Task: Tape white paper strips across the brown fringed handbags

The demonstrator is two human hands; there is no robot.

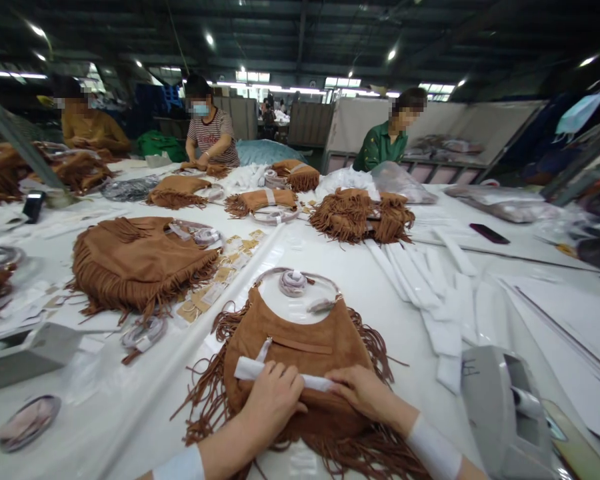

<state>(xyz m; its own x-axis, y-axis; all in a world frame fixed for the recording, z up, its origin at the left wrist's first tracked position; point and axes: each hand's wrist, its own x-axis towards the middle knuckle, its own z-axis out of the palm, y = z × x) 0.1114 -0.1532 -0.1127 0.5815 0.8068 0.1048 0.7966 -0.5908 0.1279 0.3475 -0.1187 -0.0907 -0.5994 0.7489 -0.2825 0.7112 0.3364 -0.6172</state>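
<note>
A brown suede-look handbag with long fringe lies flat on the table in front of me, its zip facing up. Across it, below the zip, runs a white wrapping strip. My left hand is closed over the strip near its middle, fingers curled on it. At the strip's right end, my right hand pinches it between thumb and fingers. The bag's strap arches above the opening, and a wrapped coil of strap sits inside that arch.
Loose white strips and a grey tape dispenser are to the right. Another fringed bag lies at left, near paper tags and a second dispenser. A phone and a bag pile are farther back. Several people work across the table.
</note>
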